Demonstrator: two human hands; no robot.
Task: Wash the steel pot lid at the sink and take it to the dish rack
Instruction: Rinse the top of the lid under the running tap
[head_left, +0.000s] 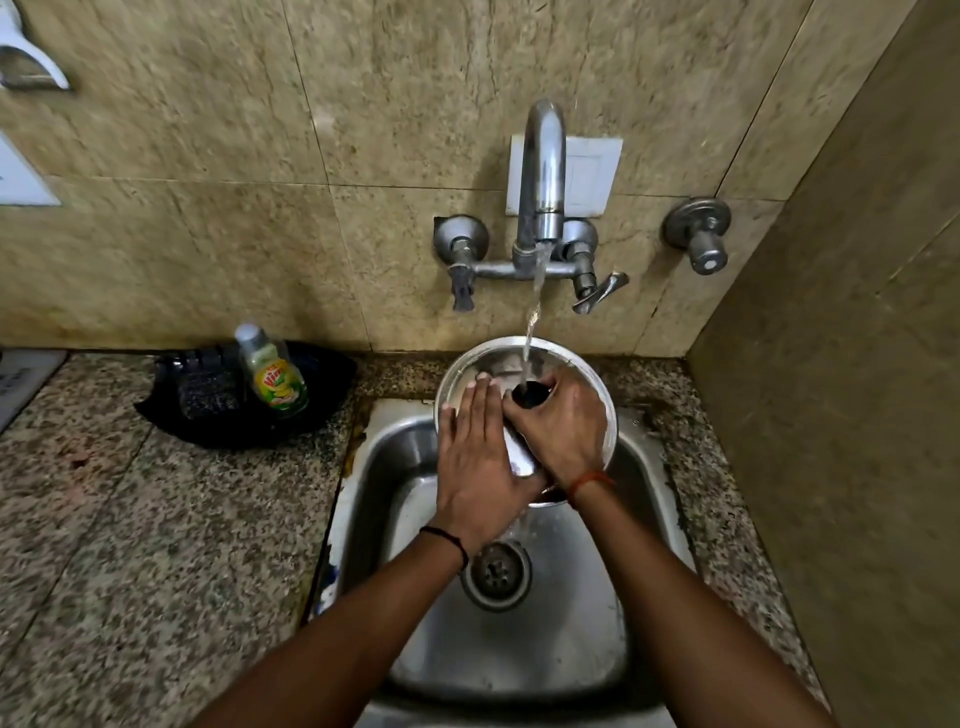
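Over the sink (597, 597), the right hand (563, 431) curls round the black knob (530, 393) of the steel lid (498, 358). The left hand (475, 467) lies flat, fingers straight, pressing the lid beside it, under running water (535, 306).

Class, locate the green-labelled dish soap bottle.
The green-labelled dish soap bottle stands in a black tray on the speckled granite counter, left of the steel sink.
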